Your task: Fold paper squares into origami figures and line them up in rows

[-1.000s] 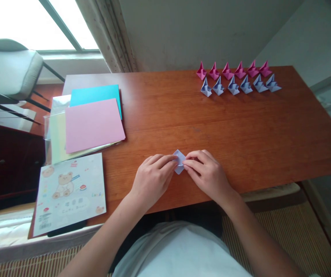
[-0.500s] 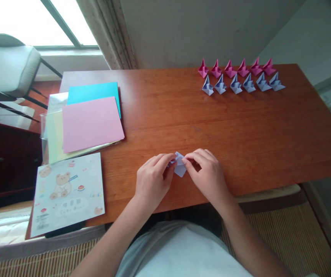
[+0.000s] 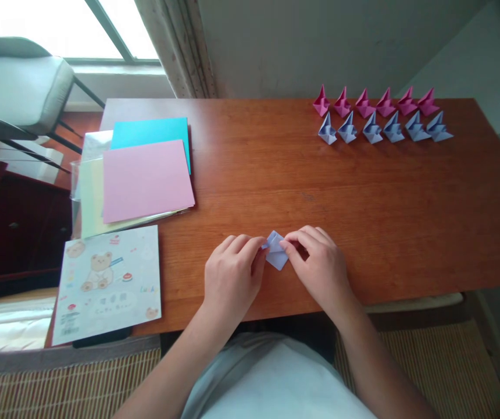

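A small pale lilac piece of folded paper (image 3: 278,256) is held between my two hands, just above or on the wooden table near its front edge. My left hand (image 3: 235,267) pinches its left corner between thumb and forefinger. On the right side, my right hand (image 3: 317,259) grips the paper the same way, its other fingers curled. A crease crosses the paper's middle, with a pointed part at the top. The fingertips hide its side corners.
Folded pink paper figures (image 3: 364,105) stand in a row at the back right, with pale lilac ones (image 3: 372,129) before them. Pink sheets (image 3: 147,180), turquoise paper (image 3: 152,131) and a bear-printed pad (image 3: 110,285) lie on the left of the table (image 3: 241,169). A chair (image 3: 18,81) stands beyond.
The whole view has shifted slightly, so the table's things appear further right. My fingers have moved a little apart, showing more of the folded paper; both hands still hold it.
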A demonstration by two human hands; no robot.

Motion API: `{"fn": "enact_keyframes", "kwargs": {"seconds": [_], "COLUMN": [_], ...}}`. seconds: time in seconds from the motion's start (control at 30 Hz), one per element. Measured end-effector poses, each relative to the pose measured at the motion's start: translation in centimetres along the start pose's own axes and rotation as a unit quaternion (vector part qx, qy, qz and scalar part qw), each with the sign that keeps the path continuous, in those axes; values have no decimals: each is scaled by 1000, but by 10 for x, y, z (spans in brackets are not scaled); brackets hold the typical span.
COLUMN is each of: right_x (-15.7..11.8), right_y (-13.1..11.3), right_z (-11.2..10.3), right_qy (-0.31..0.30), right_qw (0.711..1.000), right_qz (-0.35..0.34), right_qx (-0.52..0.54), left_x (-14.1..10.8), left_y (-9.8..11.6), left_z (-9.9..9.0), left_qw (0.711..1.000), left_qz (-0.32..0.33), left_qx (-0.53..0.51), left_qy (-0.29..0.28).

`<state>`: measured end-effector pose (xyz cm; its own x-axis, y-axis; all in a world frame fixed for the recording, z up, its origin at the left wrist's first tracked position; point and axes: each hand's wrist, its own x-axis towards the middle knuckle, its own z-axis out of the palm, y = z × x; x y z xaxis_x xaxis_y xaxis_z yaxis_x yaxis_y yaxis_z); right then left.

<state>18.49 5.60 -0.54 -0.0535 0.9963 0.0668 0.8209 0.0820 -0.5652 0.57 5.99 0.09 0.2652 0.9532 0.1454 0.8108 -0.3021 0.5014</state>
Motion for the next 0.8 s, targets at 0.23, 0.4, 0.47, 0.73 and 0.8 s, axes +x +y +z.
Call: {"fn": "enact_keyframes", "kwargs": {"seconds": [0.23, 0.4, 0.47, 0.73, 0.8], "right_x": [-1, -1, -1, 3, 5], "right_y": [-1, -1, -1, -3, -3], "right_z": [1, 1, -1, -2, -1], "right_qy": [5, 2, -4, -7, -6], "right_qw": [1000, 1000, 1000, 1000, 1000], "right_qz": [0, -5, -7, -8, -8], "right_qx": [-12, -13, -13, -5, -5], "left_x": [2, 1, 1, 3, 3], "left_y": [1, 3, 4, 4, 4], "left_z": [0, -1, 0, 5, 6], "left_qw": [999, 999, 1000, 1000, 1000], "left_qz": [-10, -2, 6, 21, 20], "left_qx": [31, 24, 15, 11, 13], "left_qy": [-27, -21, -16, -4, -6]}}
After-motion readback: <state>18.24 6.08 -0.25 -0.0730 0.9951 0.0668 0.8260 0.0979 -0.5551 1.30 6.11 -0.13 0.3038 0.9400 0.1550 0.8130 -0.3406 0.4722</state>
